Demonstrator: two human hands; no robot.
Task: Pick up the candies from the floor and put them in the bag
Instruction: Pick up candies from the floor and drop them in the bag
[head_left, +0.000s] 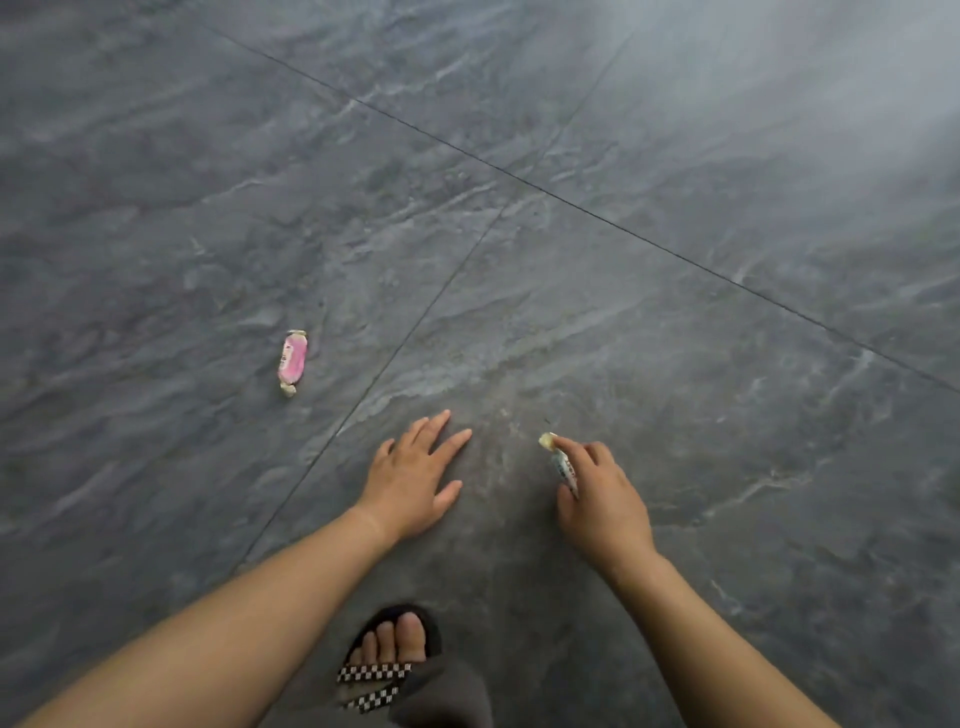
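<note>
A pink wrapped candy (292, 362) lies on the grey floor, up and to the left of both hands. My left hand (413, 478) is held flat over the floor with its fingers spread and nothing in it. My right hand (597, 496) pinches a pale, blue-and-white wrapped candy (560, 460) between thumb and forefinger, one twisted end sticking out past the fingertips. No bag is in view.
The floor is dark grey marbled tile (675, 234) with thin seams crossing it. My foot in a black sandal with checkered straps (387, 660) stands at the bottom centre, beside a grey trouser leg (447, 696).
</note>
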